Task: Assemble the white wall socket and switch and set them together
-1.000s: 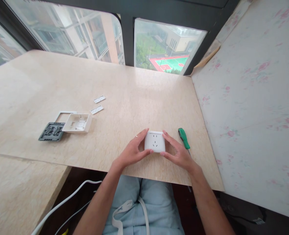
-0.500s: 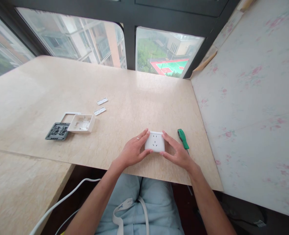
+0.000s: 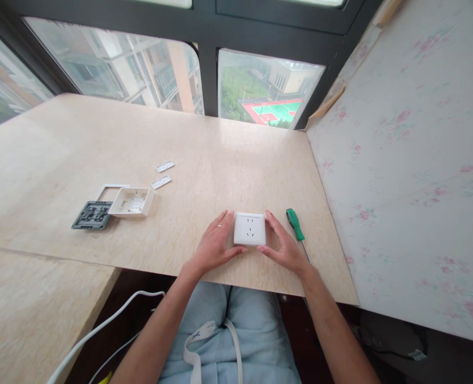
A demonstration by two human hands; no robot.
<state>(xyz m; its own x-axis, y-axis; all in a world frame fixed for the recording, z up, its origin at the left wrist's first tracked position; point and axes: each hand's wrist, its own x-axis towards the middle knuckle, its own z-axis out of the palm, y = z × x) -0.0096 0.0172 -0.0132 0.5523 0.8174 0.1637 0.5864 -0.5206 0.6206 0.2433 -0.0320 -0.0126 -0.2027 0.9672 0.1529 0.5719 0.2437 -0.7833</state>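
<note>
A white wall socket [image 3: 250, 229] lies face up on the table near its front edge, with its slots showing. My left hand [image 3: 214, 241] rests around its left side, fingers by the upper left corner and thumb just below the lower edge. On the other side, my right hand [image 3: 283, 245] curves about the right edge in the same way. Both hands have fingers and thumb apart, close beside the socket; light contact at the edges is hard to judge. A green-handled screwdriver [image 3: 295, 224] lies just right of my right hand, its shaft partly hidden by that arm.
To the left lie a white open mounting box [image 3: 131, 202], a grey socket back plate [image 3: 91, 215] and a thin white frame [image 3: 105, 190] partly behind them. Two small white strips [image 3: 163, 175] lie nearby. A papered wall [image 3: 396, 176] bounds the right; windows stand behind.
The socket has settled flatter on the table. My fingers have slid off its upper corners to its sides, and my grip has loosened. The view has shifted slightly.
</note>
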